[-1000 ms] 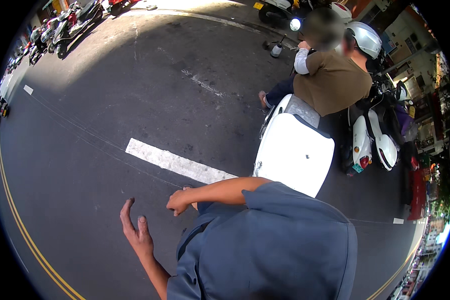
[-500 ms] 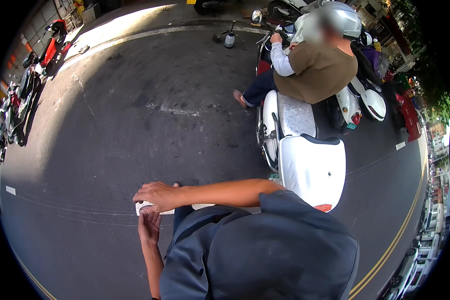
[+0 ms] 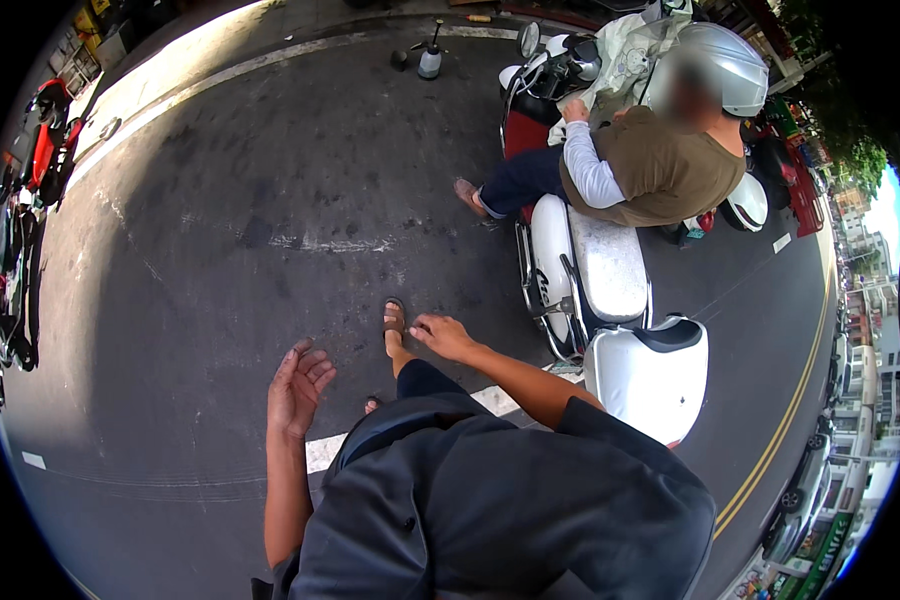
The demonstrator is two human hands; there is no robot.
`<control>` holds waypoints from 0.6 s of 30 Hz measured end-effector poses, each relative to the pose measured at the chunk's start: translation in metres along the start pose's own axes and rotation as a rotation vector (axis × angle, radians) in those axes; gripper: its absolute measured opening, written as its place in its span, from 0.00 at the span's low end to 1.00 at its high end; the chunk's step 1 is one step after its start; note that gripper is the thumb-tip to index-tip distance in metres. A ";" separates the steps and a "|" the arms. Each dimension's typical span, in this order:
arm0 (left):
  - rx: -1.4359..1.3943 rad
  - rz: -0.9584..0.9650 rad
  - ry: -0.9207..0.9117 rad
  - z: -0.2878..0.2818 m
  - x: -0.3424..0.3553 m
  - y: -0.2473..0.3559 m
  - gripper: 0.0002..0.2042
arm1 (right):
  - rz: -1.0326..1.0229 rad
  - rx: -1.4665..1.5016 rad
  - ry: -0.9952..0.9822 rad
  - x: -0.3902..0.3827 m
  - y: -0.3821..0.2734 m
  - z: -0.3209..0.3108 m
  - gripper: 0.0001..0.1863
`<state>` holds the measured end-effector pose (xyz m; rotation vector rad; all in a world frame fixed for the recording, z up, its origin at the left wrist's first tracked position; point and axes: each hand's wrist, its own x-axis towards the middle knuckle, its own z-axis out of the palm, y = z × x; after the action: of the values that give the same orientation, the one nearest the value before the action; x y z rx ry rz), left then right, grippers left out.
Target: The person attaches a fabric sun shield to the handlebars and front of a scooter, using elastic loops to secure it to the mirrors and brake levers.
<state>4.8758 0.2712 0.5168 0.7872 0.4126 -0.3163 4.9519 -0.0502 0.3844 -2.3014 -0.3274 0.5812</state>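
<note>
My left hand (image 3: 300,387) hangs over the dark asphalt, palm partly turned up. Its fingers are apart and loosely bent, holding nothing. Farther right, my right hand (image 3: 444,337) reaches forward, its fingers loosely bent and nothing seen in them. In the picture it lies beside my sandalled foot (image 3: 394,318); I see no contact. To the right stands a white scooter (image 3: 550,260) with a white rear box (image 3: 650,380). A person (image 3: 660,165) in a brown shirt and a silver helmet (image 3: 725,68) sits on it, one foot on the ground.
Ahead on the road stands a grey pump bottle (image 3: 430,62) with a black top. More parked scooters (image 3: 45,150) line the far left. A white road line (image 3: 322,454) runs under me, and double yellow lines (image 3: 785,420) curve at the right, beyond which cars (image 3: 805,495) stand.
My hands were close together at the left; now they are apart, the right one having swung rightward. The view has shifted, and my foot has come into sight ahead.
</note>
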 end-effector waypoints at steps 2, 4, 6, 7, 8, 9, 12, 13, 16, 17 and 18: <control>0.034 0.066 0.152 -0.044 0.046 0.008 0.21 | 0.113 0.065 -0.051 0.000 0.052 -0.013 0.21; 0.067 0.130 0.419 -0.085 0.077 0.010 0.22 | 0.230 -0.017 -0.048 0.005 0.092 -0.026 0.20; 0.074 0.065 0.477 -0.120 0.107 0.010 0.21 | 0.357 0.005 -0.031 0.020 0.116 -0.039 0.19; 0.069 0.039 0.502 -0.139 0.125 0.005 0.20 | 0.416 0.006 -0.018 0.033 0.124 -0.048 0.19; 0.153 -0.036 0.543 -0.162 0.139 -0.002 0.20 | 0.439 0.076 -0.045 0.049 0.129 -0.057 0.18; 0.242 -0.120 0.579 -0.186 0.152 -0.011 0.20 | 0.471 0.149 -0.069 0.067 0.135 -0.068 0.17; 0.340 -0.474 0.790 -0.273 0.168 -0.037 0.21 | 0.495 0.233 0.004 0.124 0.136 -0.100 0.15; 0.316 -0.513 0.825 -0.279 0.171 -0.040 0.20 | 0.489 0.221 0.068 0.146 0.137 -0.111 0.15; 0.294 -0.431 0.723 -0.340 0.161 -0.065 0.23 | 0.547 0.516 0.198 0.201 0.140 -0.138 0.13; 0.327 -0.424 0.670 -0.351 0.185 -0.054 0.24 | 0.592 0.549 0.221 0.213 0.149 -0.143 0.13; 0.394 -0.479 0.668 -0.357 0.226 -0.036 0.23 | 0.623 0.564 0.232 0.226 0.156 -0.151 0.13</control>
<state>4.9730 0.4824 0.1624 1.1756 1.2019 -0.5924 5.2322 -0.1606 0.2985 -1.8581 0.6170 0.5965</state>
